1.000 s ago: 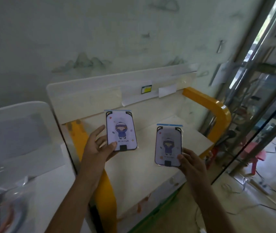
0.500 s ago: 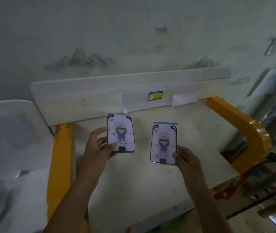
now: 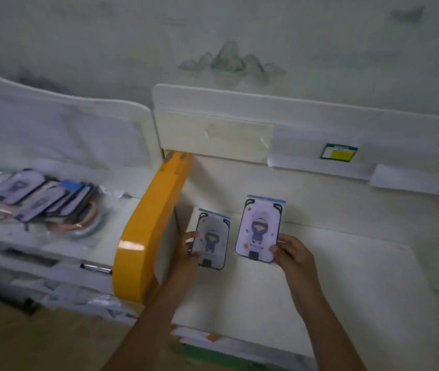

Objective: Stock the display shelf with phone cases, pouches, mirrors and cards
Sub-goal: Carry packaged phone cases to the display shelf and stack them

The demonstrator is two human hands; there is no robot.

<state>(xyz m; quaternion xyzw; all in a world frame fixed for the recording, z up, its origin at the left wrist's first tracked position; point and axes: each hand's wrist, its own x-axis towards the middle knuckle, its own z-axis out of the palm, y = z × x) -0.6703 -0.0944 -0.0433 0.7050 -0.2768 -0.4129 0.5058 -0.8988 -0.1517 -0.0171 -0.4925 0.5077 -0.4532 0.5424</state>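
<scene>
Two packaged phone cases with a cartoon figure on a pale lilac back are over the white display shelf (image 3: pixel 333 277). My left hand (image 3: pixel 189 253) grips the left phone case (image 3: pixel 213 238) by its lower left edge, close to the yellow side rail. My right hand (image 3: pixel 292 253) pinches the right phone case (image 3: pixel 259 231) at its lower right corner. Both cases are tilted with their tops toward the shelf's back panel; whether they touch the shelf I cannot tell.
A yellow side rail (image 3: pixel 148 231) bounds the shelf on the left. Left of it, a clear bag with several more phone cases (image 3: pixel 44 199) lies on the neighbouring white shelf. A green and yellow price tag (image 3: pixel 338 152) sits on the back panel. A pen (image 3: pixel 95 268) lies by the rail.
The view has swung left, bringing the neighbouring shelf and bag of cases into sight. Both hands have carried their cases toward the left end of the shelf, near the yellow rail.
</scene>
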